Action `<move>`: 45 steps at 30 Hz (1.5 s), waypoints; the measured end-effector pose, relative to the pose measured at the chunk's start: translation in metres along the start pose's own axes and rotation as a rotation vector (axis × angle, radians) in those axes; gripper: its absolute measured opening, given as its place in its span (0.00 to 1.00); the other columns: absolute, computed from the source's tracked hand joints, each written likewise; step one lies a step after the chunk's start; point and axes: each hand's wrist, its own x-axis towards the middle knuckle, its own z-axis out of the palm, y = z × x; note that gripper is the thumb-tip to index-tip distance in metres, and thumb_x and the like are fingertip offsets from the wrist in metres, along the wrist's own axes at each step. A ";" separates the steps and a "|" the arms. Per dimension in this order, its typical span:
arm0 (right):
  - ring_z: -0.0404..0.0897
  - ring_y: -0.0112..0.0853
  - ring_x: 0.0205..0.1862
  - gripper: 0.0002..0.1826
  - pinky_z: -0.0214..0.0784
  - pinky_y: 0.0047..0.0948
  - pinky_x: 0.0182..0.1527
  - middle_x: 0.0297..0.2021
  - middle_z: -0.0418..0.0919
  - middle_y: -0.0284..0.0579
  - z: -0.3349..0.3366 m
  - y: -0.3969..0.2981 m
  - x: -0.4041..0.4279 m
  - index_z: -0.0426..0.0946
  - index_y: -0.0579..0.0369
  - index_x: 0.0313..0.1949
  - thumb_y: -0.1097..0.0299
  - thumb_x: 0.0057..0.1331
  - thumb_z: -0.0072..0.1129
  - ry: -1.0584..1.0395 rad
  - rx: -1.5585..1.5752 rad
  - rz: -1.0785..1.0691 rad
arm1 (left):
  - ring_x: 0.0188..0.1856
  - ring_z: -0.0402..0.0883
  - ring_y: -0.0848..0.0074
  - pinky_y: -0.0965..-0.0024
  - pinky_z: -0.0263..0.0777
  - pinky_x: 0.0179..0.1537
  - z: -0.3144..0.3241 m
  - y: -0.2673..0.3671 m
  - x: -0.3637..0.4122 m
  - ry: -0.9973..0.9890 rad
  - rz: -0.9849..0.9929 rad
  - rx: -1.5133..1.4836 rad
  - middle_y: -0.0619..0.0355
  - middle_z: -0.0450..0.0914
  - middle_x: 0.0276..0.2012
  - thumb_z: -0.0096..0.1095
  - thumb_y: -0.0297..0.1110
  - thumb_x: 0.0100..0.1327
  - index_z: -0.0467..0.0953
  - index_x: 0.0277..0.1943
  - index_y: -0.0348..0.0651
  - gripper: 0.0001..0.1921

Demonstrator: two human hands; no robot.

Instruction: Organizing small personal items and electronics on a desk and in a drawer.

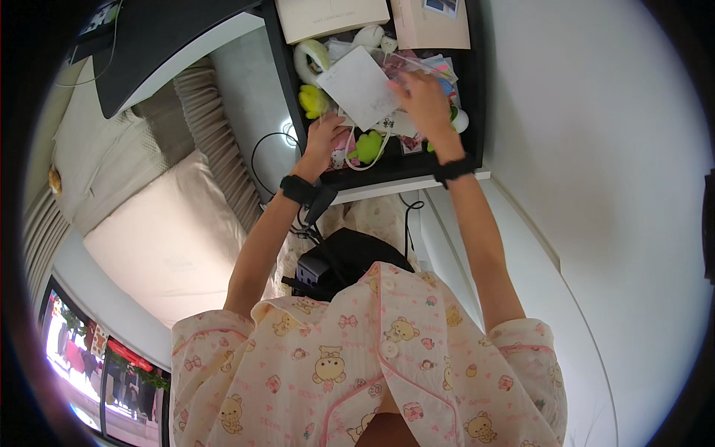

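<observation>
My right hand (422, 100) is over a black drawer (385, 177) full of small items, its fingertips at the right edge of a white square card (360, 88). That card lies tilted on top of the pile and bears faint writing. At the drawer's near left side my left hand (325, 137) rests by a pink patterned item (339, 156), its fingers spread; what they touch is unclear. Between my hands lie a green plush toy (368, 147) and a looped white cord (348, 152). A yellow plush toy (313, 101) and a fluffy white-green ring (304, 61) sit further left.
Two flat cream boxes (332, 17) (433, 28) fill the drawer's far end. A white wall (558, 100) runs along the right. To the left are a black desktop (167, 39) and a bed with a pale pillow (167, 240). Black cables hang below the drawer.
</observation>
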 end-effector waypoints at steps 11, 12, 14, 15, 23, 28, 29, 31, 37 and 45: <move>0.71 0.37 0.38 0.26 0.63 0.32 0.39 0.33 0.74 0.45 -0.014 0.074 -0.066 0.69 0.59 0.37 0.60 0.38 0.66 0.000 -0.749 -0.088 | 0.32 0.73 0.82 0.78 0.68 0.30 0.044 0.014 -0.019 -0.010 0.119 0.391 0.61 0.76 0.33 0.64 0.27 0.51 0.73 0.39 0.36 0.12; 0.71 0.37 0.38 0.26 0.63 0.32 0.39 0.33 0.74 0.45 -0.016 0.068 -0.065 0.69 0.59 0.37 0.60 0.38 0.66 0.001 -0.742 -0.095 | 0.32 0.73 0.82 0.78 0.68 0.30 0.041 0.010 -0.017 -0.002 0.123 0.391 0.61 0.76 0.33 0.64 0.27 0.51 0.73 0.39 0.36 0.12; 0.71 0.40 0.39 0.26 0.65 0.34 0.39 0.33 0.73 0.47 -0.036 0.046 -0.060 0.69 0.59 0.37 0.60 0.40 0.65 -0.077 -0.495 0.041 | 0.32 0.74 0.80 0.79 0.69 0.30 0.036 0.001 -0.009 0.014 0.127 0.345 0.59 0.76 0.35 0.63 0.27 0.52 0.70 0.43 0.35 0.15; 0.71 0.40 0.39 0.26 0.65 0.34 0.39 0.33 0.73 0.47 -0.043 0.042 -0.058 0.69 0.59 0.37 0.60 0.40 0.65 -0.078 -0.492 0.045 | 0.32 0.74 0.80 0.79 0.69 0.30 0.039 0.002 -0.010 0.014 0.125 0.348 0.59 0.76 0.35 0.63 0.27 0.52 0.70 0.43 0.35 0.15; 0.70 0.45 0.38 0.23 0.64 0.40 0.39 0.35 0.72 0.50 -0.050 0.025 -0.039 0.69 0.59 0.38 0.57 0.47 0.63 0.261 -0.102 0.051 | 0.43 0.72 0.74 0.71 0.67 0.46 0.035 -0.001 -0.004 -0.175 -0.008 0.182 0.57 0.71 0.46 0.58 0.38 0.57 0.65 0.49 0.37 0.20; 0.70 0.47 0.37 0.23 0.64 0.41 0.41 0.36 0.70 0.52 -0.020 0.012 -0.070 0.70 0.61 0.38 0.55 0.50 0.60 0.133 -0.210 0.066 | 0.46 0.71 0.71 0.68 0.67 0.49 0.043 0.005 -0.004 -0.270 -0.078 0.178 0.55 0.70 0.47 0.56 0.39 0.59 0.64 0.50 0.35 0.21; 0.70 0.47 0.37 0.23 0.64 0.41 0.41 0.36 0.70 0.52 -0.006 0.016 -0.082 0.70 0.61 0.38 0.55 0.50 0.60 0.134 -0.213 0.068 | 0.47 0.71 0.70 0.68 0.67 0.50 0.046 0.005 -0.003 -0.300 -0.075 0.145 0.55 0.70 0.47 0.56 0.39 0.59 0.64 0.50 0.35 0.21; 0.64 0.52 0.49 0.32 0.60 0.49 0.47 0.46 0.64 0.58 0.017 0.015 -0.099 0.68 0.66 0.44 0.51 0.49 0.60 -0.200 -0.409 0.219 | 0.48 0.71 0.69 0.67 0.68 0.50 0.053 0.006 -0.002 -0.290 -0.080 0.126 0.54 0.70 0.47 0.54 0.39 0.60 0.63 0.50 0.34 0.20; 0.40 0.57 0.62 0.45 0.44 0.68 0.51 0.61 0.42 0.59 0.056 0.008 -0.098 0.60 0.68 0.54 0.42 0.46 0.58 -0.115 -0.501 0.593 | 0.48 0.72 0.66 0.67 0.69 0.49 0.060 0.004 0.013 -0.295 -0.039 0.019 0.50 0.71 0.46 0.47 0.34 0.63 0.63 0.49 0.34 0.15; 0.46 0.53 0.59 0.45 0.45 0.67 0.50 0.57 0.50 0.54 0.061 0.019 -0.092 0.63 0.69 0.50 0.39 0.44 0.57 -0.255 -0.486 0.602 | 0.48 0.72 0.65 0.65 0.71 0.48 0.056 0.000 0.015 -0.225 -0.094 -0.072 0.49 0.71 0.46 0.47 0.35 0.64 0.62 0.48 0.33 0.15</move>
